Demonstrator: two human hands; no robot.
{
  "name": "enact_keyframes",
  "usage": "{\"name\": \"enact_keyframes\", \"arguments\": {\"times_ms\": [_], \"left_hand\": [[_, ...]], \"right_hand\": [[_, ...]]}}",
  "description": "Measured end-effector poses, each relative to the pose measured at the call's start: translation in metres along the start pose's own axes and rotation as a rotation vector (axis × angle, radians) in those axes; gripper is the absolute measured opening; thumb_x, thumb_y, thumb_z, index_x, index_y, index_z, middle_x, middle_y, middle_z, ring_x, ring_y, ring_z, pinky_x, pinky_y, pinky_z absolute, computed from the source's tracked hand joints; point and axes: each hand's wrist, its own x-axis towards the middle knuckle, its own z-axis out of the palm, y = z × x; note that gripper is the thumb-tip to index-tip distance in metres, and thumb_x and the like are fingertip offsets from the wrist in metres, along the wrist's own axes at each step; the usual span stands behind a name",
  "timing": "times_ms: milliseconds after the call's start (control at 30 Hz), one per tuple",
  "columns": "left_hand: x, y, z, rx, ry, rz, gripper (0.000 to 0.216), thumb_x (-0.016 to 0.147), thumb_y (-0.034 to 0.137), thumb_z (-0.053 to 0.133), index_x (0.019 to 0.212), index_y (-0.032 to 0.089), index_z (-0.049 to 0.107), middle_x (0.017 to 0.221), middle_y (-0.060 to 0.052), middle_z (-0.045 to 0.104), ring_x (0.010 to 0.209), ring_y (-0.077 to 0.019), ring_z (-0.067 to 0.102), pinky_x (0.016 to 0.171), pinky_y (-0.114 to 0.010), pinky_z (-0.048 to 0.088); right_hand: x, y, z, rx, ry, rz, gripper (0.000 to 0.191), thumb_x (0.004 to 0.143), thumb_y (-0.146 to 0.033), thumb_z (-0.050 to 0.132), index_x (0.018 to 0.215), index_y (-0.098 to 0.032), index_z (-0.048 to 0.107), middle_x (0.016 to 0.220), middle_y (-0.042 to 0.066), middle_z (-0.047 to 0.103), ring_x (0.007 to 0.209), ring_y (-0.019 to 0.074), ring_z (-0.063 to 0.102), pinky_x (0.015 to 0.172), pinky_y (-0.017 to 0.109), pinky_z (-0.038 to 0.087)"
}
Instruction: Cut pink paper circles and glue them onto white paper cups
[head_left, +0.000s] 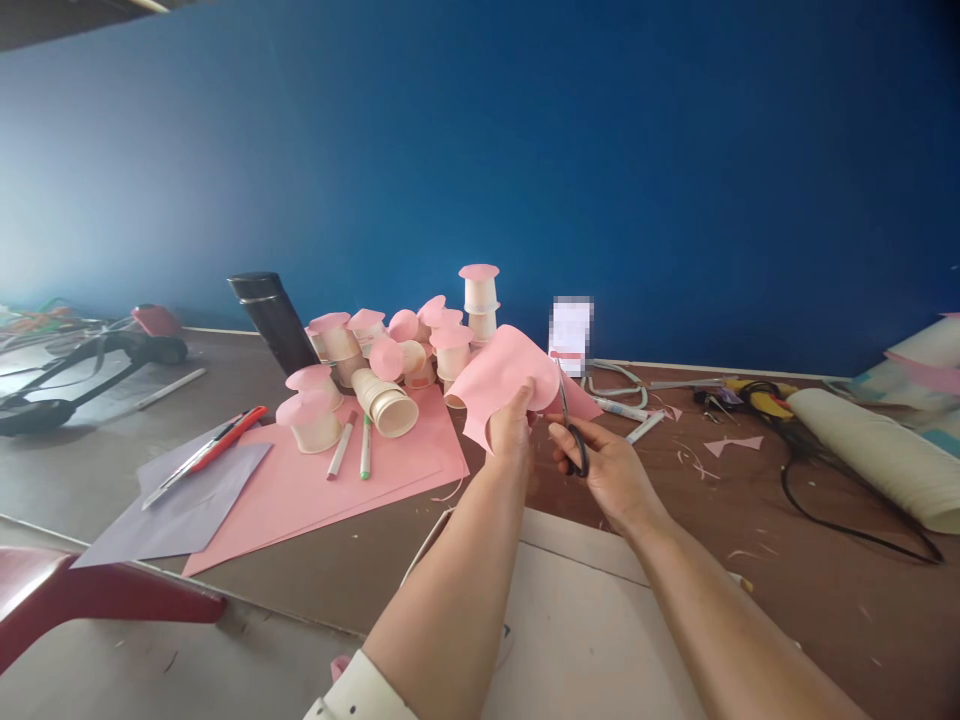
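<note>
My left hand [514, 420] is closed on a sheet of pink paper [504, 370], which has curved cut-outs along its lower edge. My right hand [600, 458] grips a pair of scissors [573, 440] by the dark handles, with the blades pointing up at the paper's right part. Whether the blades are closed on the paper I cannot tell. Left of the paper stand and lie several paper cups, many topped with pink paper discs [478, 272]. A nested stack of cups [385, 402] lies on its side, near a red-capped marker [341, 447] and a green-tipped marker [365, 447].
Pink sheets [300, 505] and a grey sheet [202, 515] lie at left under a red utility knife [217, 440]. Behind is a black flask [274, 320]. At right are paper scraps [733, 446], a black cable [832, 515] and a long cup stack [874, 455]. A red chair [97, 590] is at lower left.
</note>
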Motion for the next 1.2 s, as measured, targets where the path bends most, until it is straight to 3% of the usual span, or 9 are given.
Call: {"name": "enact_keyframes", "arguments": {"times_ms": [100,267,467,600,800,1200], "left_hand": [[-0.003,0.001,-0.001,0.067,-0.01,0.018,0.023,0.071,0.021,0.079,0.09,0.016,0.066,0.089,-0.005,0.068,0.075,-0.0136,0.064,0.064,-0.024,0.051],[-0.001,0.0,-0.003,0.125,-0.027,0.012,0.024,0.071,0.025,0.079,0.088,0.014,0.067,0.08,-0.005,0.066,0.076,-0.0161,0.064,0.063,-0.025,0.051],[-0.002,0.001,-0.003,0.118,-0.01,0.017,0.024,0.07,0.025,0.08,0.087,0.014,0.067,0.085,-0.007,0.066,0.079,-0.0172,0.065,0.062,-0.025,0.051],[-0.005,0.003,-0.001,0.1,-0.024,0.02,0.022,0.072,0.023,0.078,0.089,0.015,0.067,0.09,-0.007,0.067,0.076,-0.0153,0.064,0.061,-0.024,0.051],[-0.003,0.003,-0.002,0.118,-0.013,-0.022,0.024,0.07,0.026,0.079,0.086,0.015,0.066,0.08,-0.007,0.064,0.07,-0.0168,0.062,0.051,-0.024,0.047],[0.009,-0.006,-0.009,0.133,-0.033,0.028,0.028,0.067,0.033,0.081,0.082,0.014,0.067,0.076,-0.004,0.062,0.061,-0.0106,0.055,0.053,-0.023,0.042]], "right_hand": [[0.001,0.002,-0.002,-0.008,0.007,-0.003,0.055,0.073,-0.057,0.074,0.112,-0.018,0.072,0.069,0.0,0.061,0.059,0.0125,0.054,0.057,0.024,0.043],[0.002,0.002,-0.003,-0.031,0.027,-0.001,0.06,0.072,-0.062,0.072,0.112,-0.017,0.072,0.072,0.002,0.063,0.06,0.0141,0.056,0.054,0.025,0.043],[0.002,0.003,-0.003,-0.005,0.025,-0.016,0.058,0.07,-0.061,0.074,0.11,-0.019,0.073,0.069,0.0,0.062,0.059,0.013,0.054,0.059,0.026,0.045],[0.002,0.003,-0.004,-0.004,0.016,-0.026,0.055,0.072,-0.059,0.074,0.11,-0.019,0.074,0.067,-0.001,0.061,0.059,0.0127,0.054,0.059,0.026,0.043],[0.001,0.001,-0.004,-0.016,0.012,-0.012,0.055,0.072,-0.061,0.072,0.108,-0.02,0.074,0.066,-0.001,0.061,0.057,0.0128,0.054,0.058,0.026,0.043],[0.0,0.001,-0.004,-0.03,0.021,-0.012,0.059,0.071,-0.063,0.072,0.11,-0.019,0.073,0.066,0.0,0.062,0.056,0.0137,0.055,0.057,0.027,0.044]]}}
